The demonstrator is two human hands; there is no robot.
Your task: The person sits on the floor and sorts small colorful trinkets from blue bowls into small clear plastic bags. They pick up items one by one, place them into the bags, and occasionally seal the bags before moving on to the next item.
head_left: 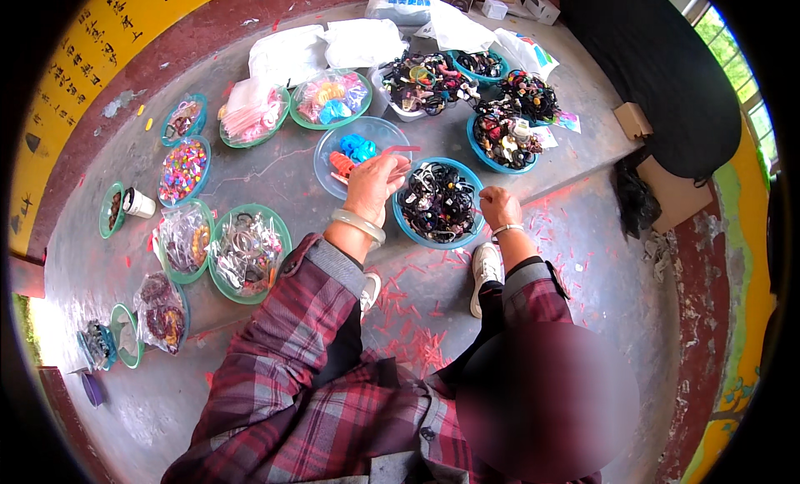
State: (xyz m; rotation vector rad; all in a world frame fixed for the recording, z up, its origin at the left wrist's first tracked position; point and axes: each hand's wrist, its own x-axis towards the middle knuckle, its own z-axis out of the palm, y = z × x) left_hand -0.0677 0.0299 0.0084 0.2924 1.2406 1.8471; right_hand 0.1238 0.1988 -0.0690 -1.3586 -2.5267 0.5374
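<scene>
My left hand (pixel 377 184), with a pale bangle (pixel 360 225) on the wrist, hovers between a clear bowl (pixel 322 165) of blue and orange hair clips and a blue bowl (pixel 410 232) full of dark hair ties. Its fingers pinch a thin red strip (pixel 402 150) that points over the clear bowl. My right hand (pixel 498 207) is closed in a fist at the right rim of the blue bowl, a thin silver bracelet on its wrist. Whether anything small sits inside the fist is hidden.
Several green and blue bowls of hair bands, beads and bagged trinkets (pixel 248 252) spread across the raised concrete ledge. White plastic bags (pixel 292 52) lie at the back, a black cloth (pixel 667 75) and cardboard boxes at right. Red strips (pixel 417 342) litter the floor by my white shoes (pixel 485 267).
</scene>
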